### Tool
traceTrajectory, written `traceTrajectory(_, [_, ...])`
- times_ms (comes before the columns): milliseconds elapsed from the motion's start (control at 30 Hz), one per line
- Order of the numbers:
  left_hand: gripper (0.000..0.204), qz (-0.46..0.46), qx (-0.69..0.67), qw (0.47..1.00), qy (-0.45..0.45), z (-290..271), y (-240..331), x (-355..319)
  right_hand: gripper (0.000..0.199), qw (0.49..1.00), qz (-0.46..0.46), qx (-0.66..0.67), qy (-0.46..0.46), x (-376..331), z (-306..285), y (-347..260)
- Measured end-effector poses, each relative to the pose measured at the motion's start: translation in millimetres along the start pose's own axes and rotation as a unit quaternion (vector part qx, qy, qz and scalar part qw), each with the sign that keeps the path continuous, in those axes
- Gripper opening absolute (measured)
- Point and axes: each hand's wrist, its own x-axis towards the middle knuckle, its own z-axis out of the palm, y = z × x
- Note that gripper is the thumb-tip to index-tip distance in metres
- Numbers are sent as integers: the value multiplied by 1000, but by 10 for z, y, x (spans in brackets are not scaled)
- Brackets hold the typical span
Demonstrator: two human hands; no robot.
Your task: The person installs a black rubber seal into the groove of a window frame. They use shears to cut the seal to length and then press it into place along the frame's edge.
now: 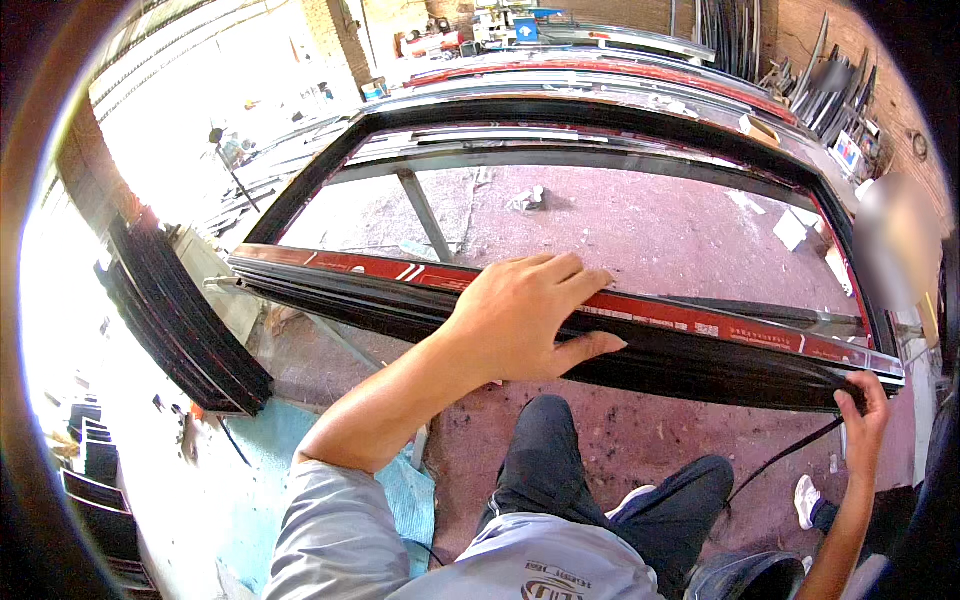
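A large black frame [640, 125] with red film on its bars lies in front of me. My left hand [525, 315] grips its near bar [400, 285] around the middle, fingers over the red top face and thumb against the black grooved side. At the bar's right end, my right hand [863, 405] pinches a thin black strip, probably a rubber seal, against the side. A loose length of the strip [785, 457] hangs from there toward my legs.
Stacked black profiles [185, 315] stand at the left beside a light blue sheet [270, 470]. Long bars [620, 75] lie behind the frame, and more lean against the far right wall. Another person [895, 245] is close by on the right.
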Motion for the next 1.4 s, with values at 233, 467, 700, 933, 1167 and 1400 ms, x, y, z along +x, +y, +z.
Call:
traceTrajectory(233, [52,23,6,999,26,25,-8,4,29,998,-18,56,19,-20,-196,204])
traceTrajectory(467, [47,-31,-24,999,-3,13,-104,48,24,997,-21,69,-3,61,-57,80])
traceTrajectory(700, [47,8,-60,997,-44,-25,-45,179,21,998,-9,69,-6,17,-60,21])
traceTrajectory(933, [41,-24,-94,988,-116,-30,-72,264,22,996,20,91,0,5,21,-29])
traceTrajectory(1167, [33,-89,-101,980,-148,-12,93,398,25,999,4,34,-10,-32,-4,-50])
traceTrajectory(1400, [39,-163,-179,945,-220,-95,194,581,23,994,26,97,-30,31,36,-129])
